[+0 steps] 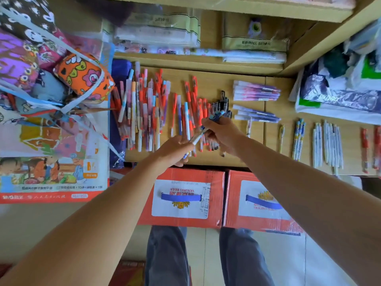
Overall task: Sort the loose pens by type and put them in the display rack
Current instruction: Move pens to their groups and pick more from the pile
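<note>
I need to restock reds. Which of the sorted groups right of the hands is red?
The red pens at the far right edge, past the white pens; the other groups there are white, blue-patterned, yellow or purple.

Both arms bare, stretched forward, converging at centre. Left hand [175, 150] low, fingers curled round pen [196, 138]. Right hand [222, 132] just beside it, back up, fist gripping several pens [217, 116].
</note>
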Motion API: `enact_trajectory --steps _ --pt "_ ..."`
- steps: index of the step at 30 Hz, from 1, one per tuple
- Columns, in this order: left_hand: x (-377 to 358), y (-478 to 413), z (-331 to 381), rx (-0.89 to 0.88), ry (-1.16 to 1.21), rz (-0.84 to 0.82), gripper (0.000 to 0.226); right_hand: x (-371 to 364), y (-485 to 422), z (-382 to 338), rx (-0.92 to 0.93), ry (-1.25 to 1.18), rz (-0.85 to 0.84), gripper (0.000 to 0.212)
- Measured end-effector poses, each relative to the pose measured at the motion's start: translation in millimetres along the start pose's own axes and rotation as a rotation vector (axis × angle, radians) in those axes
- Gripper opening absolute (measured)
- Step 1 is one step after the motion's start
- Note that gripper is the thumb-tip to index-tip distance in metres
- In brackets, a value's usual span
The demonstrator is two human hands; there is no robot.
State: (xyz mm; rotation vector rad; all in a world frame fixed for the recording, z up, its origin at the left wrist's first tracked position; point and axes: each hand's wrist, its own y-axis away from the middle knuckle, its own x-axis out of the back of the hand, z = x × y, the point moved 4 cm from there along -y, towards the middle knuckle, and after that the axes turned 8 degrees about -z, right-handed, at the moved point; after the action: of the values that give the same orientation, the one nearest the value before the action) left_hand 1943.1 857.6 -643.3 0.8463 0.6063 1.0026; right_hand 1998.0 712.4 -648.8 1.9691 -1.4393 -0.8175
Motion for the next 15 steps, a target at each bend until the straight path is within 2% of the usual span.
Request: enact_trajectory --steps 3,5,9,13,15 --pt "-29 -6 19 -0.015 0.126 -0.023 0.005 43 13 0 0.042 -0.087 0.136 0.017" --pt "-53 -14 35 -0.035 0.168 -0.018 0.005 65 25 0 0.06 -0.128 0.155 0.017" --pt "-109 -32 63 -0.056 0.161 -0.015 0.007 107 49 2 0.086 -0.125 0.118 0.019" --pt "-165 -42 80 -0.111 -0.029 -0.098 0.021 156 69 9 0.072 -0.124 0.102 0.019" --pt "-192 -49 87 -0.117 -0.028 -0.105 0.021 178 78 17 0.03 -0.081 0.042 0.017"
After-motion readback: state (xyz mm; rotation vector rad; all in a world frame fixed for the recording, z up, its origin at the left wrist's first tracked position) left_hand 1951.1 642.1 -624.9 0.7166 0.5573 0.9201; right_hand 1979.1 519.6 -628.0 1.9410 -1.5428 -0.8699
